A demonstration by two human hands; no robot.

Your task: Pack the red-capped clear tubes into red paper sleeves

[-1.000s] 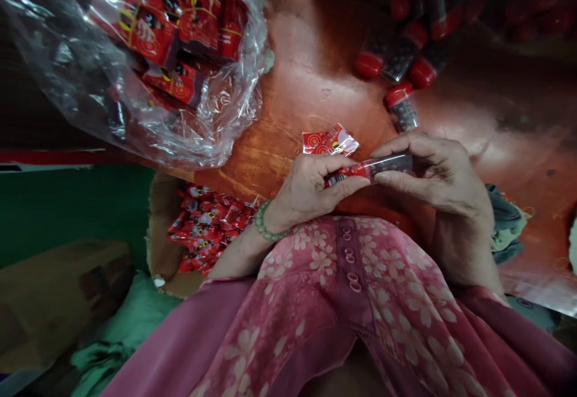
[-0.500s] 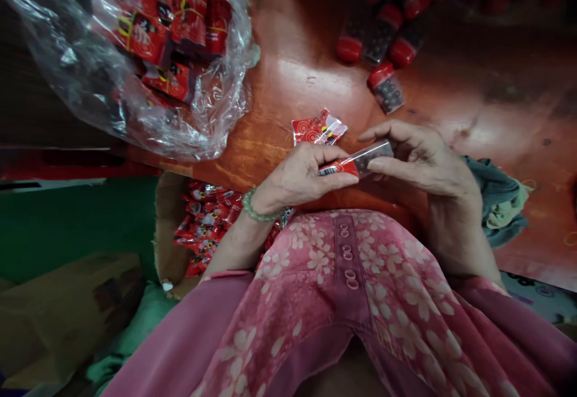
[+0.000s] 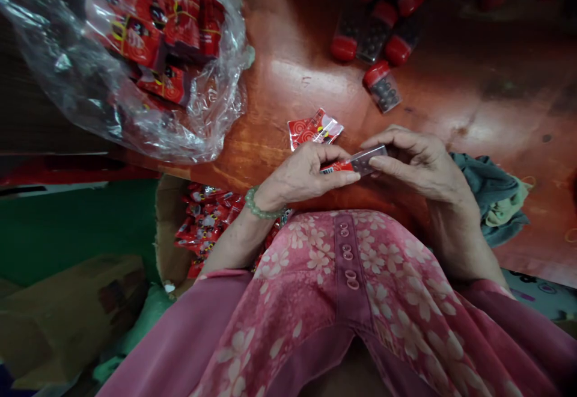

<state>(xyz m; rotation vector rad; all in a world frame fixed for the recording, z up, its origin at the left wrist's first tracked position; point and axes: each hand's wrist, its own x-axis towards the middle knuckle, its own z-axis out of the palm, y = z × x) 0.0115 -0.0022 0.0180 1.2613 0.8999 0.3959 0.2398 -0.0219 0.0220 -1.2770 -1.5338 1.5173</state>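
Tube, clear with dark round pieces inside, [image 3: 370, 158] is sitting between our two hands, just above the near edge of the table [image 3: 288, 78]. It's lying roughly level, right end tilting slightly away from us. Red printed wrap [image 3: 339, 167] is covering its left part, with a small barcode patch showing.

Left hand [image 3: 304, 171] is nearly closed, pinching the wrapped part between thumb and fingers. Right hand [image 3: 412, 159] is partly curled, thumb pressing the clear part and index finger reaching over the top; we can't tell what the lower fingers are touching. Bracelet of green beads [image 3: 259, 206] is circling our left wrist.

Loose red labels [image 3: 309, 129] are lying on the table just beyond the left hand, overlapping. One red-capped container [image 3: 383, 87] is lying beyond the right hand, near a dim group of similar containers [image 3: 378, 33]. To the left, an open clear plastic bag [image 3: 220, 105] is holding banded red packets [image 3: 139, 39]. Below it, a cardboard box [image 3: 169, 228] is holding a pile of small red packets [image 3: 210, 219], partly hidden by our left arm. Crumpled green cloth [image 3: 489, 195] is resting beside our right forearm.
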